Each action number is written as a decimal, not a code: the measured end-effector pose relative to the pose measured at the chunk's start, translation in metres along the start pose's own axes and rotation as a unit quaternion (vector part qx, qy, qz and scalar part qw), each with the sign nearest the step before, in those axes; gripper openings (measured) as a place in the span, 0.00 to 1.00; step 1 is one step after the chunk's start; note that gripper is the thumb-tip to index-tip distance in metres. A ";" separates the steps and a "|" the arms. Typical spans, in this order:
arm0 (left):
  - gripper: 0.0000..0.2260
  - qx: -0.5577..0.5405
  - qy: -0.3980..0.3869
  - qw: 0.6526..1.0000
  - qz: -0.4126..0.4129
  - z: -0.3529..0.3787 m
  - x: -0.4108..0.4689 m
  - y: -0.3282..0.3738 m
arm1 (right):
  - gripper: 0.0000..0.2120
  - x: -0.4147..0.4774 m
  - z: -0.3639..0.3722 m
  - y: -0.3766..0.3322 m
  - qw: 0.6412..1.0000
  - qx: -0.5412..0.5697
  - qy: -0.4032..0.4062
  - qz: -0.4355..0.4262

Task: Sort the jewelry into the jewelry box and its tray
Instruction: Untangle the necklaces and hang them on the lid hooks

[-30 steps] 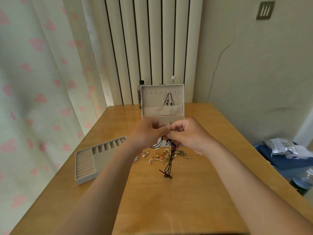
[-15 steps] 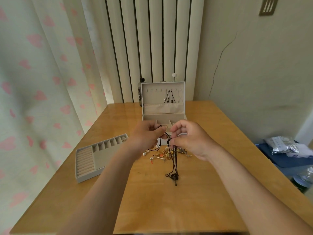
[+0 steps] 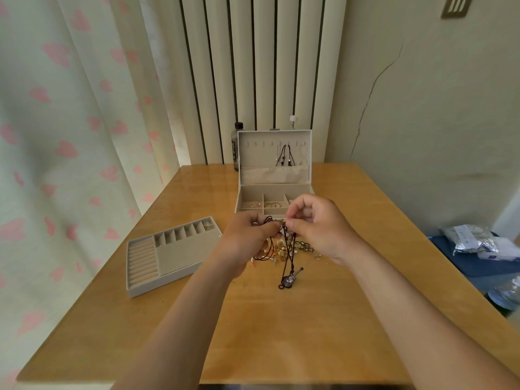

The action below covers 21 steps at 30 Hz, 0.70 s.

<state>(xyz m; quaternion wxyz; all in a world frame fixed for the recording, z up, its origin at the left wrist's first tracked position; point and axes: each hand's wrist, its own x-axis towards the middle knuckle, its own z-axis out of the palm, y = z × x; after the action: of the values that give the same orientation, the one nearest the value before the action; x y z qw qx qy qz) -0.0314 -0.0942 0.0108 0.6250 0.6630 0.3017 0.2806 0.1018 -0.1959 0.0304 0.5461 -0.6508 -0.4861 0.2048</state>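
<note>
My left hand (image 3: 247,237) and my right hand (image 3: 318,223) meet above the table, both pinching a black cord necklace (image 3: 287,257) whose metal pendant (image 3: 291,278) hangs just over the wood. Under the hands lies a pile of small gold jewelry (image 3: 284,250), partly hidden. The beige jewelry box (image 3: 274,175) stands open behind the hands, a dark necklace hung in its lid and gold rings in its front compartments. The removable tray (image 3: 171,253) lies to the left, with a small gold piece in its far compartment.
A dark bottle (image 3: 235,144) stands behind the box against the radiator. A heart-print curtain hangs at the left. Right of the table are a blue surface with a silver packet (image 3: 472,240) and a plastic bottle (image 3: 506,294).
The hands lifted the black cord necklace off the pile, so the cord now hangs straighter with the pendant dangling lower. The view tilted slightly, showing more of the box's compartments.
</note>
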 end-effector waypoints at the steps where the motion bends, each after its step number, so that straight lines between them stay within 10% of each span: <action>1: 0.06 0.001 0.002 1.000 -0.005 0.001 0.001 -0.003 | 0.10 0.001 0.000 0.001 1.000 0.019 -0.003 0.004; 14: 0.06 0.036 0.016 0.998 -0.041 -0.010 0.011 -0.034 | 0.12 0.005 -0.023 0.000 0.927 0.368 0.044 0.066; 21: 0.07 0.035 0.024 0.998 -0.049 -0.012 0.017 -0.040 | 0.13 0.008 -0.035 0.009 0.947 0.294 0.083 0.097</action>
<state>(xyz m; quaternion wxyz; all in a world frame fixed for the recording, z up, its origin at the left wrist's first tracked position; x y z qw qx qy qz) -0.0316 -0.0719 -0.0281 0.6069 0.6620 0.3583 0.2553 0.1369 -0.2060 0.0358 0.7290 -0.5204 -0.2914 0.3358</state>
